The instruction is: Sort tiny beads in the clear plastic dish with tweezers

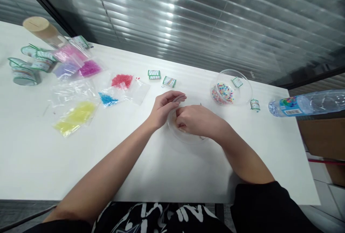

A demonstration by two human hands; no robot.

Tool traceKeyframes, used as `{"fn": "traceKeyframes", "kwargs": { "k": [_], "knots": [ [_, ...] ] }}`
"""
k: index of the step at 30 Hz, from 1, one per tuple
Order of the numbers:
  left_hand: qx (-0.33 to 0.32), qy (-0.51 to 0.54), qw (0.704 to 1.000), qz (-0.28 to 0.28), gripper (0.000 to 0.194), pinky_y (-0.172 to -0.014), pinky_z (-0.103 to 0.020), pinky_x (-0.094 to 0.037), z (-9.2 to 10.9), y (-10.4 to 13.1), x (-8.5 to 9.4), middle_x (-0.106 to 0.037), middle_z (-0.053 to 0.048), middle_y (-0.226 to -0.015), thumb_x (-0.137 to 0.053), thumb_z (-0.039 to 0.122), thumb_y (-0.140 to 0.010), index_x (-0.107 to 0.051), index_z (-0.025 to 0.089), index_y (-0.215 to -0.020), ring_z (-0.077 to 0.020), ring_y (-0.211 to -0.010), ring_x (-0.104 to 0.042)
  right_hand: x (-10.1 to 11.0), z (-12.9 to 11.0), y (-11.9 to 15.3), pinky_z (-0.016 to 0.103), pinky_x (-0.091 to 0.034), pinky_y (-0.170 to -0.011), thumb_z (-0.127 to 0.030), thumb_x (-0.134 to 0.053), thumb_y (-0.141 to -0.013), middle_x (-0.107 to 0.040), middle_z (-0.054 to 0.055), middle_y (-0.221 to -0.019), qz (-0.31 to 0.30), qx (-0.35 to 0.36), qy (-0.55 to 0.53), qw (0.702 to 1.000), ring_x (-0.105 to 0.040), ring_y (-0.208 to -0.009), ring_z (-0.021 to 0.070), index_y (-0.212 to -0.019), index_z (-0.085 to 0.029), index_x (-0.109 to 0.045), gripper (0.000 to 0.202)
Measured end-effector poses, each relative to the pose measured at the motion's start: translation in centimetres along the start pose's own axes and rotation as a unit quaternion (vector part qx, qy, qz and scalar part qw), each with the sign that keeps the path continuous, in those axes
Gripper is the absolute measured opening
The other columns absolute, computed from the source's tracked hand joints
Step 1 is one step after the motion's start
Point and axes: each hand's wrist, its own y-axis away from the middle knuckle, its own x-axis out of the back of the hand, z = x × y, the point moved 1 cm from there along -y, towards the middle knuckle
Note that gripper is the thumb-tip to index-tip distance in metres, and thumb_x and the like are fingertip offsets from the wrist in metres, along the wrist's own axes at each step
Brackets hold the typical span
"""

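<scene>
it all happened at the clear bowl (192,139)!

there it sat, straight in front of us on the white table (161,175), and our left hand (167,109) had its thumb and fingers clamped on the far-left rim. in went our right hand (195,120), fingers curled down inside; whether they pinched anything, we could not tell! beyond, to the right, the round tub (244,98) held multicoloured beads (223,94), with the plastic bottle (304,104) further right. off to our left lay red beads (122,80), blue beads (107,99) and the yellow packet (77,117).
</scene>
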Motion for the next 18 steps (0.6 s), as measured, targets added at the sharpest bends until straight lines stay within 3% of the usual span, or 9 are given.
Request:
{"fn": "traceKeyframes", "kwargs": {
  "k": [7, 13, 18],
  "knots": [
    [0.004, 0.008, 1.0, 0.003, 0.026, -0.102, -0.045, -0.046, 0.0, 0.1, 0.0, -0.075, -0.005, -0.097, -0.066, 0.018, -0.07, -0.073, 0.019, -0.095, -0.0267, -0.105, -0.068, 1.3, -0.2, 0.7, 0.029, -0.023, -0.055, -0.008, -0.051, -0.084, -0.065, 0.004, -0.084, -0.012, -0.001, 0.007, 1.0, -0.051, -0.067, 0.0129, -0.07, -0.016, -0.064, 0.021],
    [0.002, 0.004, 1.0, -0.002, 0.026, -0.102, -0.043, -0.046, 0.2, 0.1, -0.1, -0.074, -0.005, -0.097, -0.065, 0.017, -0.071, -0.073, 0.019, -0.096, -0.0259, -0.105, -0.068, 4.1, 0.9, 3.0, 0.027, -0.029, -0.058, -0.01, -0.05, -0.089, -0.064, 0.004, -0.089, 0.031, -0.06, 0.002, 0.998, -0.054, -0.073, 0.0136, -0.081, -0.016, -0.068, 0.021],
    [0.001, -0.003, 1.0, -0.002, 0.026, -0.101, -0.045, -0.046, 0.1, 0.0, 0.0, -0.075, -0.007, -0.098, -0.066, 0.018, -0.072, -0.072, 0.018, -0.097, -0.0263, -0.104, -0.068, 4.8, 1.8, 4.0, 0.028, -0.035, -0.066, -0.013, -0.053, -0.09, -0.065, 0.005, -0.096, 0.065, -0.066, -0.016, 0.996, -0.057, -0.078, 0.0159, -0.09, -0.017, -0.069, 0.017]
  ]
}}
